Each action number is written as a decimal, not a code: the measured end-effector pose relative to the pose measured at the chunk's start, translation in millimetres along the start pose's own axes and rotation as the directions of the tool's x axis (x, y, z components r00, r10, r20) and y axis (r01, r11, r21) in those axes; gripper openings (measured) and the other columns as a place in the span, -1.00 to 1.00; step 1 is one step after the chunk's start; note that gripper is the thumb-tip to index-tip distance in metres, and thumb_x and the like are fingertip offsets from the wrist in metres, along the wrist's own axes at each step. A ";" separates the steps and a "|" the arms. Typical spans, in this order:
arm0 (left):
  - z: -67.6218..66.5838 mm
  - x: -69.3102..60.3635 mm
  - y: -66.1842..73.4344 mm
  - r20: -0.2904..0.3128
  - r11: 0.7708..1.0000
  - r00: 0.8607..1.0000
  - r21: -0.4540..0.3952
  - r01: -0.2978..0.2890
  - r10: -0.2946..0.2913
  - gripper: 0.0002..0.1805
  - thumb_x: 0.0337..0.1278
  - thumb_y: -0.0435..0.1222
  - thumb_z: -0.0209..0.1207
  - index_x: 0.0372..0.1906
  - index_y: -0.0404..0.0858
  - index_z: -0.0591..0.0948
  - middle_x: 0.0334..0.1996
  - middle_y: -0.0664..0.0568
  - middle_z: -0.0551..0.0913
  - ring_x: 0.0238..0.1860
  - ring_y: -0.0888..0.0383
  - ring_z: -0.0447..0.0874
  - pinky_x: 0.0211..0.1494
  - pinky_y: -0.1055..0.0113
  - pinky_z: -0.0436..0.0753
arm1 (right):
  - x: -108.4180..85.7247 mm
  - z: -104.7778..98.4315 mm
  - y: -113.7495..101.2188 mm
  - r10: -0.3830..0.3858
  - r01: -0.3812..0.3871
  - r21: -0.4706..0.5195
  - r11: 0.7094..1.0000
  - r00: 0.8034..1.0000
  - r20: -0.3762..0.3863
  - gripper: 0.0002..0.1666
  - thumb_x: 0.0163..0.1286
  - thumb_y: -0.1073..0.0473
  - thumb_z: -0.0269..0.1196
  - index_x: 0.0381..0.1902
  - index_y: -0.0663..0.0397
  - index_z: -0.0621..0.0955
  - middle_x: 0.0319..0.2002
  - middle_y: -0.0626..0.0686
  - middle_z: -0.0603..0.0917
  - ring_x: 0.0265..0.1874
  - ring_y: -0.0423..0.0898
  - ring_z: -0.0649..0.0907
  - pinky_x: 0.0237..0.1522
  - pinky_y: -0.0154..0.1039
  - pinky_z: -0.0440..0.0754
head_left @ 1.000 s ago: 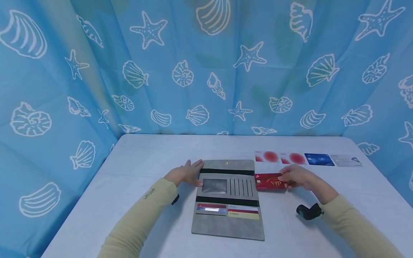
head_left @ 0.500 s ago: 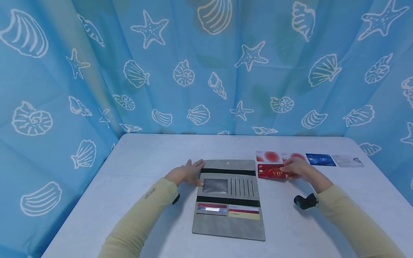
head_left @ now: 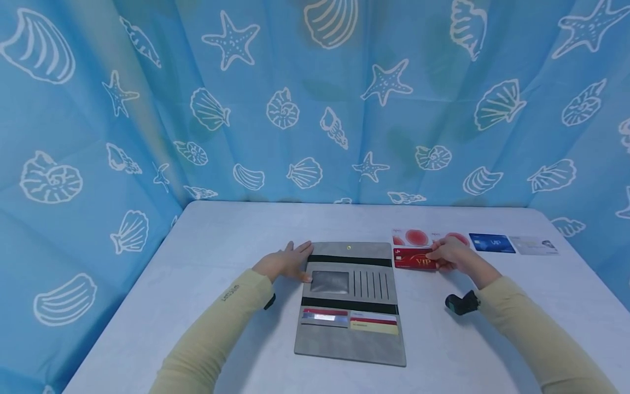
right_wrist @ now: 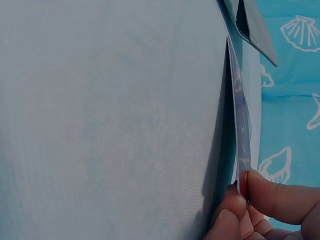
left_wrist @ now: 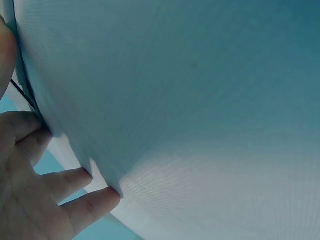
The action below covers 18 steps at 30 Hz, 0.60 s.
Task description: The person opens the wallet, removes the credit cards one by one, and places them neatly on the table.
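An unfolded grey wallet (head_left: 350, 347) lies on the white table, with several cards (head_left: 374, 323) in its lower pockets. My left hand (head_left: 285, 264) rests with spread fingers at the wallet's upper left edge; in the left wrist view the same hand (left_wrist: 45, 185) has its fingertips on the cloth. Right of the wallet, my right hand (head_left: 455, 256) pinches the right end of a red VIP card (head_left: 410, 258). The right wrist view shows this card (right_wrist: 240, 120) edge-on, tilted off the surface, between thumb and fingers of the hand (right_wrist: 270, 210).
Along the back right lie a red-and-white card (head_left: 416, 237), a similar one (head_left: 458, 237) partly behind my right hand, a blue VIP card (head_left: 492, 243) and a pale card (head_left: 534, 245). A blue curtain (head_left: 295, 98) with shell prints hangs behind the table (head_left: 236, 230).
My right hand has moved the red card away from beside the wallet's slots, back toward the row of cards. My left hand stays at the wallet's edge.
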<state>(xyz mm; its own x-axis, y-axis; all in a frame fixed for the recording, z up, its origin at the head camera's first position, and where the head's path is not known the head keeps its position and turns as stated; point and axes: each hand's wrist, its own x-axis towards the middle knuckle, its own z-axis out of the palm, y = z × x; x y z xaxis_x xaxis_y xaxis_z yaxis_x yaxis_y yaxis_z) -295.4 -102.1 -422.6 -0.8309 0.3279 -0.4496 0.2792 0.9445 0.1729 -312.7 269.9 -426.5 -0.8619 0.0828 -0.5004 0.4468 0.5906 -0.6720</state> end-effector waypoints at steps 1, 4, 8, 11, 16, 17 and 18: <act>-0.2 0.1 0.1 0.001 1.000 1.000 -0.001 0.002 -0.002 -0.05 0.05 0.05 0.17 0.45 -0.11 -0.07 0.46 0.11 -0.17 0.44 -0.13 -0.30 0.42 -0.02 -0.03 | 0.3 -0.1 -0.5 0.006 -0.006 0.005 1.000 1.000 -0.005 -0.47 0.27 0.22 0.19 0.06 0.40 0.26 -0.08 0.35 0.37 -0.53 -0.09 0.51 -0.42 -0.36 0.59; -0.2 0.5 -0.2 -0.002 1.000 1.000 -0.006 0.000 0.000 -0.05 0.04 0.04 0.18 0.45 -0.12 -0.06 0.46 0.10 -0.15 0.44 -0.13 -0.29 0.41 -0.03 -0.02 | 0.0 0.7 -2.5 0.022 -0.022 0.015 1.000 1.000 -0.019 -0.42 0.25 0.23 0.20 0.09 0.41 0.22 -0.07 0.37 0.36 -0.55 -0.09 0.52 -0.42 -0.34 0.61; 1.3 2.3 -1.0 -0.004 1.000 1.000 -0.010 -0.005 0.005 -0.05 0.04 0.04 0.18 0.45 -0.12 -0.05 0.46 0.10 -0.15 0.44 -0.14 -0.29 0.41 -0.04 -0.02 | 2.5 3.2 -3.1 0.048 -0.047 0.018 0.999 0.997 -0.058 -0.40 0.23 0.24 0.22 0.09 0.40 0.20 -0.05 0.38 0.37 -0.59 -0.08 0.54 -0.42 -0.33 0.62; 1.7 3.5 -1.4 0.000 1.000 1.000 -0.002 -0.007 0.007 -0.04 0.04 0.04 0.18 0.45 -0.12 -0.06 0.46 0.10 -0.16 0.44 -0.14 -0.30 0.41 -0.04 -0.02 | 6.3 4.8 -2.7 0.053 -0.054 -0.008 0.998 0.995 -0.086 -0.42 0.21 0.23 0.24 0.05 0.39 0.23 -0.10 0.36 0.39 -0.61 -0.08 0.55 -0.44 -0.34 0.62; 0.9 4.1 -1.5 0.005 1.000 1.000 0.003 -0.007 0.007 -0.04 0.05 0.04 0.17 0.45 -0.12 -0.07 0.46 0.10 -0.17 0.44 -0.14 -0.31 0.42 -0.03 -0.03 | 9.6 8.5 -5.8 0.037 -0.050 -0.112 0.992 0.993 -0.113 -0.43 0.18 0.20 0.28 0.00 0.41 0.29 -0.24 0.29 0.45 -0.61 -0.09 0.53 -0.48 -0.36 0.61; 0.7 4.3 -1.4 0.006 1.000 1.000 0.001 -0.006 0.006 -0.04 0.05 0.04 0.17 0.45 -0.12 -0.08 0.46 0.10 -0.17 0.44 -0.14 -0.31 0.42 -0.03 -0.04 | 9.9 9.5 -6.8 0.035 -0.051 -0.135 0.990 0.992 -0.119 -0.43 0.17 0.20 0.29 -0.01 0.42 0.30 -0.27 0.28 0.45 -0.60 -0.09 0.52 -0.49 -0.37 0.60; 0.7 4.3 -1.4 0.005 1.000 1.000 0.000 -0.006 0.006 -0.04 0.05 0.04 0.17 0.45 -0.13 -0.08 0.46 0.10 -0.17 0.43 -0.14 -0.31 0.42 -0.03 -0.04 | 10.3 10.4 -7.7 0.033 -0.052 -0.151 0.987 0.992 -0.123 -0.43 0.17 0.20 0.29 -0.01 0.43 0.31 -0.28 0.27 0.45 -0.60 -0.09 0.52 -0.49 -0.37 0.60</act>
<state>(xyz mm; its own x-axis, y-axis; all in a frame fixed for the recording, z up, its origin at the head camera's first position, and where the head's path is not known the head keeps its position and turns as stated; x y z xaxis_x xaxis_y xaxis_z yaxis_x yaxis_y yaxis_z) -299.1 -102.1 -425.4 -0.8270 0.3335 -0.4527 0.2842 0.9426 0.1751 -322.5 257.8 -432.2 -0.8696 0.2003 -0.4513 0.4493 0.7000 -0.5550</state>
